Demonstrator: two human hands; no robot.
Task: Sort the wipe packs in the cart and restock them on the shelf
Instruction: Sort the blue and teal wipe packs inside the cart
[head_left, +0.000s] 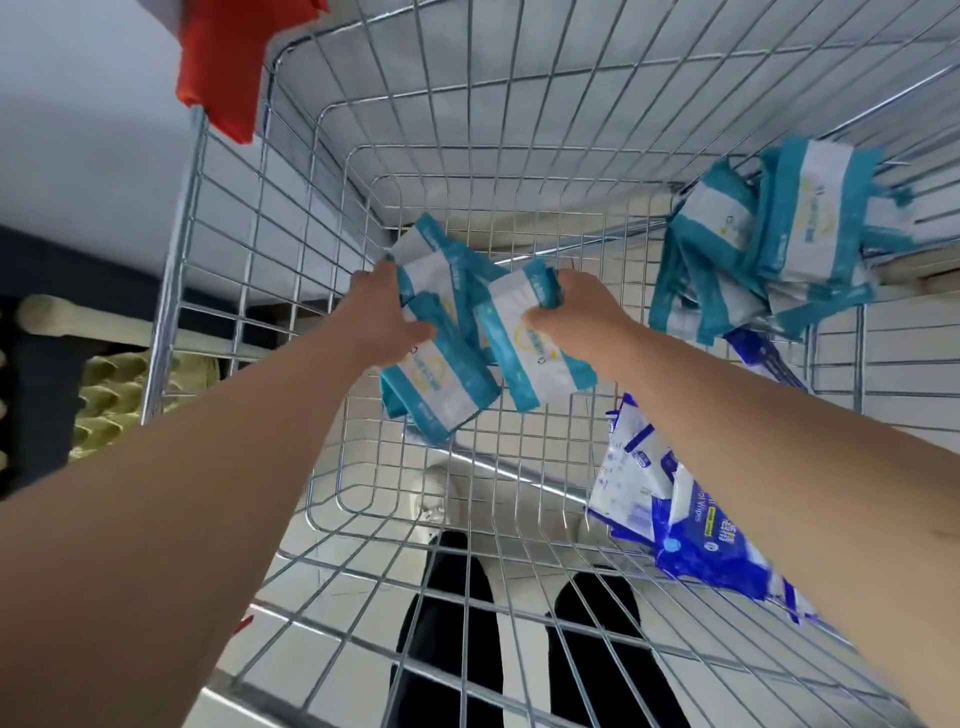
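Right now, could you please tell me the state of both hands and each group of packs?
Left hand, gripping a stack of teal wipe packs.
Right hand, gripping a teal wipe pack.
Teal pile, heaped in the cart's far right corner.
Blue wipe packs, lying loose along the right side.

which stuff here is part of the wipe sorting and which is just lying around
Job: left hand holding teal packs; right hand holding another teal pack; teal pile; blue packs; wire cart.
Lying about: red cloth; yellow-green trays outside the cart.
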